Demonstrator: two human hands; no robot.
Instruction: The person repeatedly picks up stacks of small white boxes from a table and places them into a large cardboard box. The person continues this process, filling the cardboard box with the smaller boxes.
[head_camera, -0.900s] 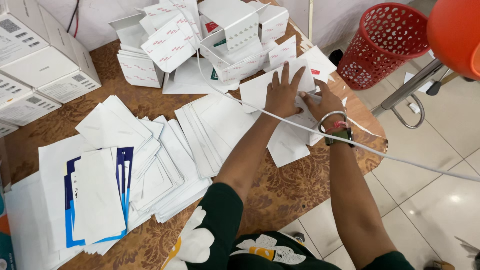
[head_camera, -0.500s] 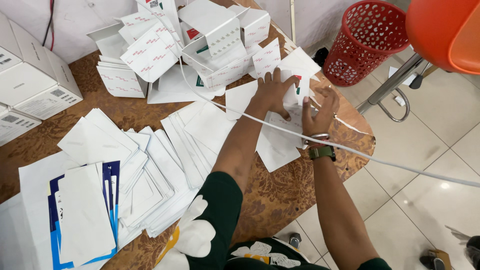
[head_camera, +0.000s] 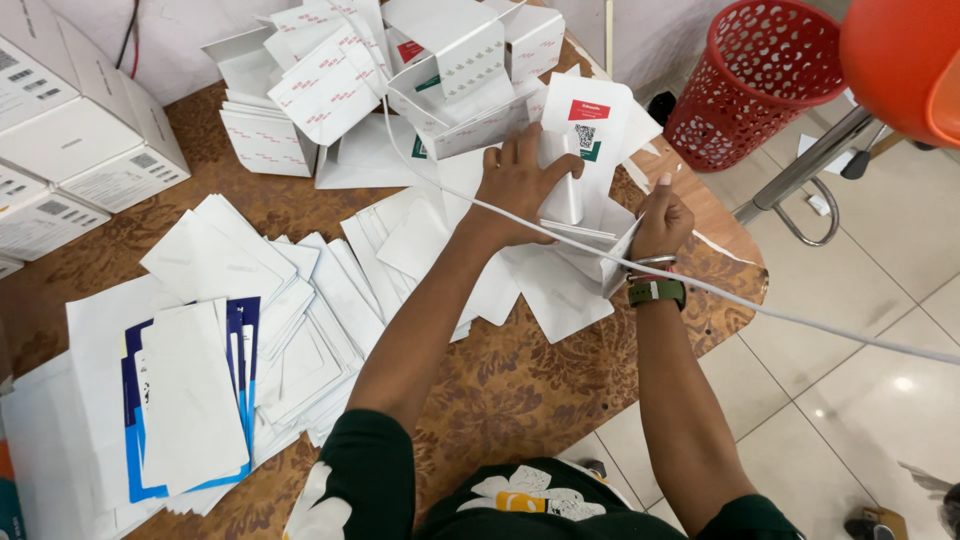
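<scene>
My left hand (head_camera: 518, 186) grips a flat white carton blank (head_camera: 585, 150) with a red and green label, lifted up on end over the table's right side. My right hand (head_camera: 662, 218), with a green watch and a bangle at the wrist, pinches the edge of the same blank's lower flap. Under both hands lie more flat white blanks (head_camera: 545, 285). A white cable (head_camera: 800, 322) runs across my right wrist and off to the right.
Fanned white sheets (head_camera: 250, 300) and blue-edged envelopes (head_camera: 185, 400) cover the brown patterned table (head_camera: 520, 390). Assembled white boxes (head_camera: 330, 80) are piled at the back, larger cartons (head_camera: 70, 140) at left. A red mesh basket (head_camera: 765, 80) and an orange chair (head_camera: 900, 60) stand on the tiled floor at right.
Both hands were pressing flat on the sheets; now they have lifted one labelled blank upright and are holding it. The view has shifted slightly.
</scene>
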